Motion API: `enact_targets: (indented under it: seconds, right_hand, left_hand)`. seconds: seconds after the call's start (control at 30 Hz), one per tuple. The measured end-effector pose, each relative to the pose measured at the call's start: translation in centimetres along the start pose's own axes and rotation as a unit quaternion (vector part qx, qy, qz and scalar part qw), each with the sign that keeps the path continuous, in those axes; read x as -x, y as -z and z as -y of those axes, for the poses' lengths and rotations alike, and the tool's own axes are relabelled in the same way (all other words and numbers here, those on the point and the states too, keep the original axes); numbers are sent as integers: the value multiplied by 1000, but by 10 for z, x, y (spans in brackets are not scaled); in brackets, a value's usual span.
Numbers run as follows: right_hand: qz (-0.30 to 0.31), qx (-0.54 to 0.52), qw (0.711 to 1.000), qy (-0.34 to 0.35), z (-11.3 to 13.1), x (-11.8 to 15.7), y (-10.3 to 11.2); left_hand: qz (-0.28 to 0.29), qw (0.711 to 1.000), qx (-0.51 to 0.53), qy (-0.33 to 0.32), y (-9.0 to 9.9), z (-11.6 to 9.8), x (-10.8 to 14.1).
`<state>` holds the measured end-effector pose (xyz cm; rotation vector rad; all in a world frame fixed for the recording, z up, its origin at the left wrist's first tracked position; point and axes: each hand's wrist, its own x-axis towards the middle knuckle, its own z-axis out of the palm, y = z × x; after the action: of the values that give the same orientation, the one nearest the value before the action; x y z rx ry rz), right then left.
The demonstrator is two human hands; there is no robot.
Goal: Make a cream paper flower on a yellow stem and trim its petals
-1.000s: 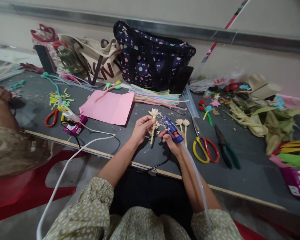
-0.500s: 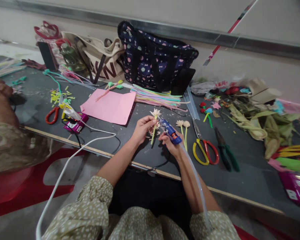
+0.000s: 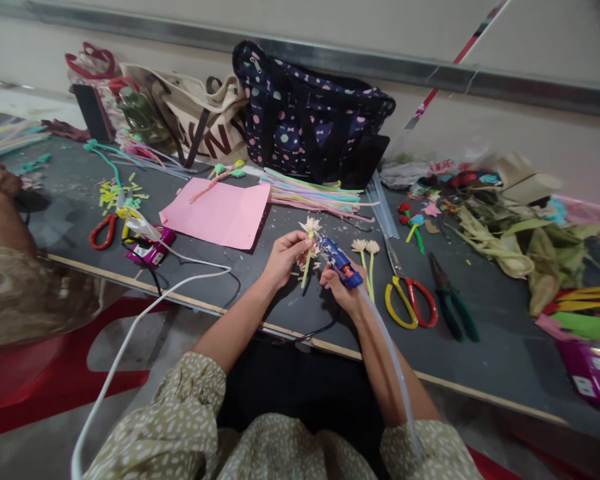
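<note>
We see little change over the last second: our right hand [image 3: 341, 288] has drawn the blue glue gun [image 3: 336, 257] a touch closer to the straw flower [image 3: 309, 247], so the nozzle now sits right against the pale fringed head, where a moment ago it stood slightly off; our left hand [image 3: 283, 257] has kept its place. We judge from this that glue is being laid at the base of the petals and the joining is under way rather than finished. The left fingers [image 3: 300, 241] are pinched on the flower's yellow-green stem, holding it upright just above the dark worktop [image 3: 500, 347]; the right fingers are clenched around the gun's grip, with a clear glue stick trailing back from it along our forearm. Two finished flowers [image 3: 366, 257] lie just right of the gun, beside yellow-and-red scissors [image 3: 410, 300] and green-handled pliers [image 3: 450, 297]. A pink sheet of paper [image 3: 217, 213] and a bundle of pastel straws [image 3: 315, 193] lie beyond. As for writing, the beige tote bag [image 3: 200, 127] shows large dark letters, partly hidden by its strap, of which we can make out only "N"; the polka-dot bag [image 3: 305, 120] bears no legible text.
</note>
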<state>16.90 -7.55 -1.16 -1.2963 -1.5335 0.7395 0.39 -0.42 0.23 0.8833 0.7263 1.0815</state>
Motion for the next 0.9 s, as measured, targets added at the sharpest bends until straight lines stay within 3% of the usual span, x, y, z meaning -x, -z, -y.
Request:
enact_targets:
  seconds: [0.9]
  right_hand:
    - [-13, 48, 999, 14, -2, -1, -2]
  left_hand:
    - [2, 1000, -1, -1, 0, 1, -1]
